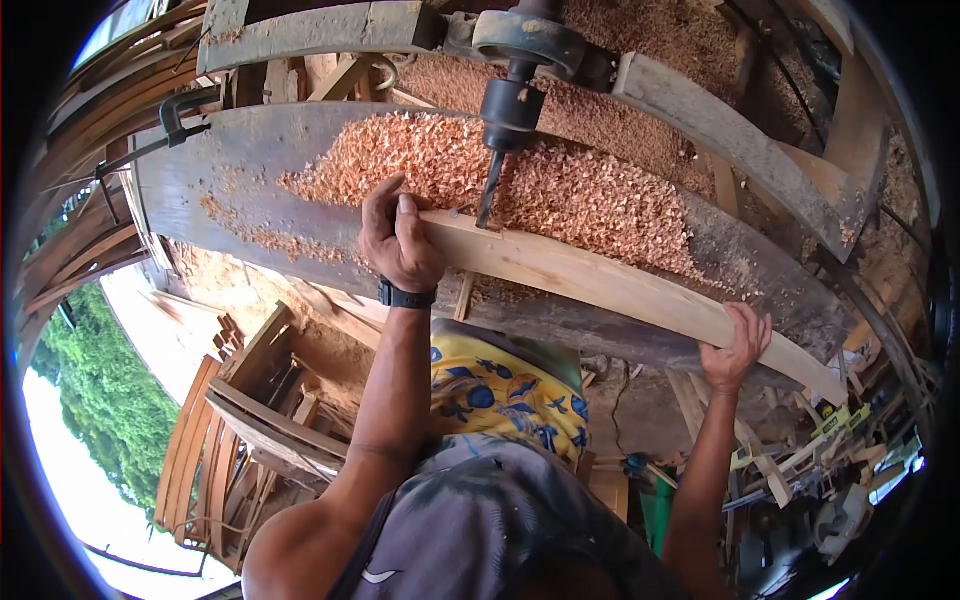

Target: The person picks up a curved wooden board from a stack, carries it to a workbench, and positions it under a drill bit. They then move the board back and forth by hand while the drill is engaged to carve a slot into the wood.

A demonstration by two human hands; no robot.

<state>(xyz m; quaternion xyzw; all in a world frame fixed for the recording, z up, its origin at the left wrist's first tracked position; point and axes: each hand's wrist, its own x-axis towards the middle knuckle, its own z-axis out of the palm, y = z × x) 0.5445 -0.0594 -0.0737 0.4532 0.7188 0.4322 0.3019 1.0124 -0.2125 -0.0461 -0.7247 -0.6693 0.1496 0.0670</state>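
A long pale wooden plank [600, 277] lies slantwise across the work table [235, 150]. My left hand [402, 240], with a dark watch on its wrist, is closed on the plank's left end, thumb and fingers at the end. Farther right, my right hand [737, 347] grips the plank near its other end, fingers over the far edge. Just right of my left hand, a drill bit [490, 190] points down from a dark chuck [513, 112], its tip right at the plank's upper face near a small notch.
Reddish wood shavings [600, 200] are heaped behind the plank. A C-clamp [173, 120] sits at the table's left end. Wooden beams [720, 125] flank the drill head. Curved wood pieces [190, 450] are stacked at lower left, and tools [835, 425] clutter the right.
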